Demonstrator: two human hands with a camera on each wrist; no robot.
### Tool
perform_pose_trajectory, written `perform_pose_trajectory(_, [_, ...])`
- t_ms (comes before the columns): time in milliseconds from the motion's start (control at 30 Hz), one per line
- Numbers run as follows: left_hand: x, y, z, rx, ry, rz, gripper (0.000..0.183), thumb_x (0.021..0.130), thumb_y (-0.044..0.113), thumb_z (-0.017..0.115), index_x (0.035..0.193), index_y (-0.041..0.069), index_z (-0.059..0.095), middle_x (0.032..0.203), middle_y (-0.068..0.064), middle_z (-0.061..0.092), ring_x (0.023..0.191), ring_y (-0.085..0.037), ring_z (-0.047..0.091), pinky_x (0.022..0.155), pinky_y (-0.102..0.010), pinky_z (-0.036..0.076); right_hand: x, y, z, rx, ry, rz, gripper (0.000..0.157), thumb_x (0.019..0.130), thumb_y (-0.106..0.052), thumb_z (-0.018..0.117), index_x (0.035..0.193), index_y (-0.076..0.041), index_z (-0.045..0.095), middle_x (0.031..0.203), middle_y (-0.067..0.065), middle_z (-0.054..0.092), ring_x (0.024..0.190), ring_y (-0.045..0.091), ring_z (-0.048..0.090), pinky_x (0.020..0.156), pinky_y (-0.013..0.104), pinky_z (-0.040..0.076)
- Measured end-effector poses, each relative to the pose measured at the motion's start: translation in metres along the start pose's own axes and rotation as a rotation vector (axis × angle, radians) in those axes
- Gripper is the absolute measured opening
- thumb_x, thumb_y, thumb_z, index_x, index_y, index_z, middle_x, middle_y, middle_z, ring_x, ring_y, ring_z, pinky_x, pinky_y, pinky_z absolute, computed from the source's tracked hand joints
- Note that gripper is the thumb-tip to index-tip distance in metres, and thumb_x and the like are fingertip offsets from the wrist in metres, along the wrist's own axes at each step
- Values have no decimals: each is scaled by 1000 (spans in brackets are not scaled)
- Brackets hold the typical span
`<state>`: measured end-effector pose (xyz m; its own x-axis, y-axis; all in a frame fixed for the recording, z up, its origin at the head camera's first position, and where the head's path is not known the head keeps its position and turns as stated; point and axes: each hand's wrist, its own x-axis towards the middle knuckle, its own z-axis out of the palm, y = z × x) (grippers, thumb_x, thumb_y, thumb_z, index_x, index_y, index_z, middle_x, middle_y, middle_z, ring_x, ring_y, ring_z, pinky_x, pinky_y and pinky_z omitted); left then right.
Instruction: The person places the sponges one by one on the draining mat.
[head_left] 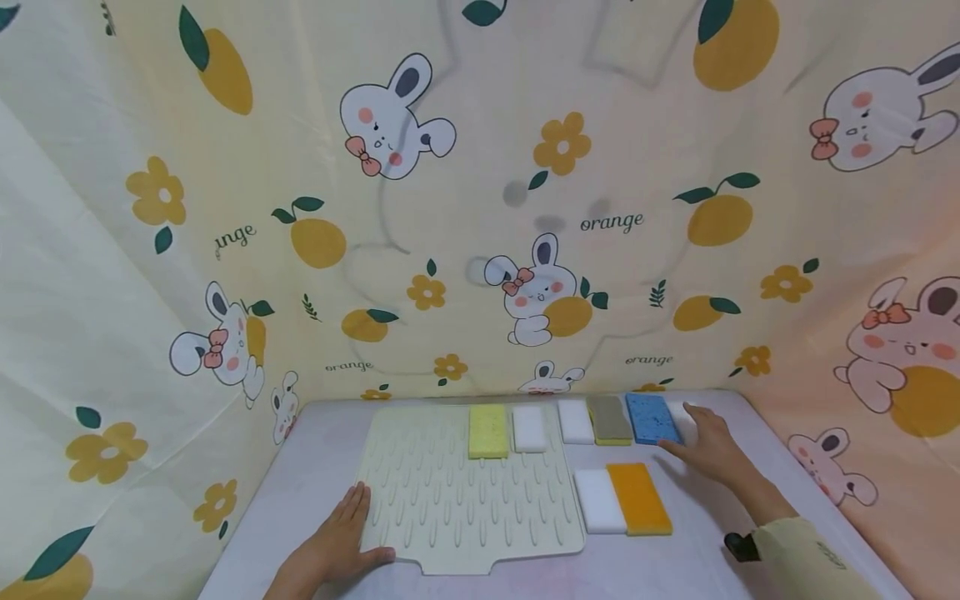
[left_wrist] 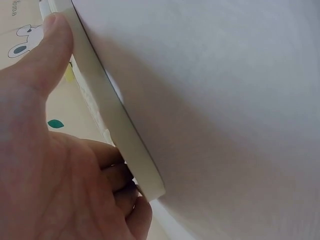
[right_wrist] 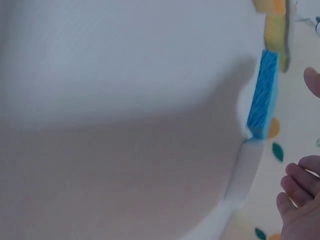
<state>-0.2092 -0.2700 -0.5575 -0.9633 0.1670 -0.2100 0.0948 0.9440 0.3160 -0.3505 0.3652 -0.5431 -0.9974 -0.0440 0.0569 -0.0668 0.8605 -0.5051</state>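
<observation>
A cream draining board (head_left: 450, 500) with raised ridges and a front spout lies on the table. Against its front left corner rests my left hand (head_left: 337, 529), fingers along the side and thumb by the front edge. The left wrist view shows the thumb (left_wrist: 55, 55) against the board's rim (left_wrist: 120, 120). My right hand (head_left: 708, 446) is spread at the back right, beside a blue sponge (head_left: 652, 418) and over a partly hidden white sponge (head_left: 682, 414). In the right wrist view, that hand (right_wrist: 302, 195) appears apart from the white sponge (right_wrist: 245, 170), holding nothing.
On the board's back right lie a yellow sponge (head_left: 488, 432) and a white one (head_left: 530, 429). Right of it stand another white sponge (head_left: 575, 421) and a grey-topped one (head_left: 611, 419). Nearer me lie a white sponge (head_left: 598, 502) and an orange one (head_left: 640, 498). Patterned cloth (head_left: 465, 208) encloses the table.
</observation>
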Motion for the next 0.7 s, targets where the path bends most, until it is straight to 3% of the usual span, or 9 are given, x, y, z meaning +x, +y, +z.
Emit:
perform_pose_trajectory(167, [1,-2,2,5,-2,-6,127,83,70,80,162,-14,27,172,-35,20,162,-49,17,129,-62,23,3,17,-1,19,28,58,113,92,-47,83,160,19,20,156,49,21,132,62,30,112,82,33])
perform_pose_trajectory(333, [0,-2,2,-4,6,2,126,83,68,81,162,-15,27,172,-35,20,161,-50,18,129,-63,23,10,30,-3,27,30,103,113,94,-47,81,159,21,18,155,49,21,134,63,29,115,80,31])
perform_pose_trajectory(700, [0,-2,1,-8,8,2,126,84,68,81,162,-14,27,172,-35,20,162,-50,17,129,-63,24,25,42,-14,32,-64,139,124,91,-57,82,159,22,14,156,51,13,139,66,21,115,81,26])
